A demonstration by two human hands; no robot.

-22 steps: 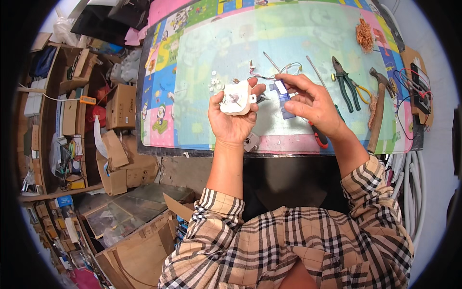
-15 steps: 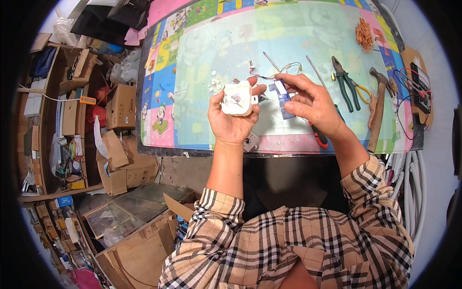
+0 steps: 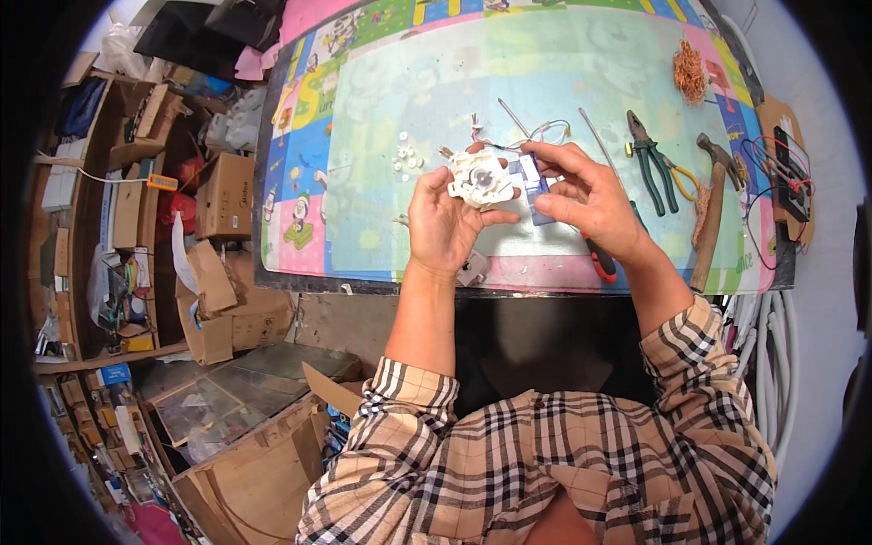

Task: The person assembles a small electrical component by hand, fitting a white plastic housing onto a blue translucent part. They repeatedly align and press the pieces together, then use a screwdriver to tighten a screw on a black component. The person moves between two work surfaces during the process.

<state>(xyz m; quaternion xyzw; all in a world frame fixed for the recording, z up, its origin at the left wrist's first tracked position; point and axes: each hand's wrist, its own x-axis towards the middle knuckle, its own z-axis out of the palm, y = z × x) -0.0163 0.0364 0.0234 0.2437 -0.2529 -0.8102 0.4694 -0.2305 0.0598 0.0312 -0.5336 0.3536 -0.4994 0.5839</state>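
Note:
A white plastic housing (image 3: 482, 177) with a round grey part at its centre is gripped in my left hand (image 3: 438, 222), fingers and thumb around its edges. Just to the right, my right hand (image 3: 590, 195) pinches a small blue piece with a pale top (image 3: 534, 186) between thumb and fingers. The two pieces are close together; whether they touch I cannot tell. Thin wires (image 3: 548, 130) lie just behind the blue piece. Small white round parts (image 3: 408, 160) are scattered left of the housing. Beneath my left wrist sits a grey part (image 3: 472, 268) at the table's near edge.
Pliers with green handles (image 3: 649, 163), yellow-handled cutters (image 3: 683, 173) and a hammer (image 3: 716, 195) lie on the right. Screwdrivers (image 3: 595, 132) lie nearer the middle. A copper wire bundle (image 3: 688, 73) sits far right, a meter with leads (image 3: 792, 173) past it. Shelves and cardboard boxes (image 3: 225, 195) stand left.
My left hand has turned the white housing over, so its side with the round grey part now faces up, and shifted it right, closer to the blue piece. My right hand has barely moved.

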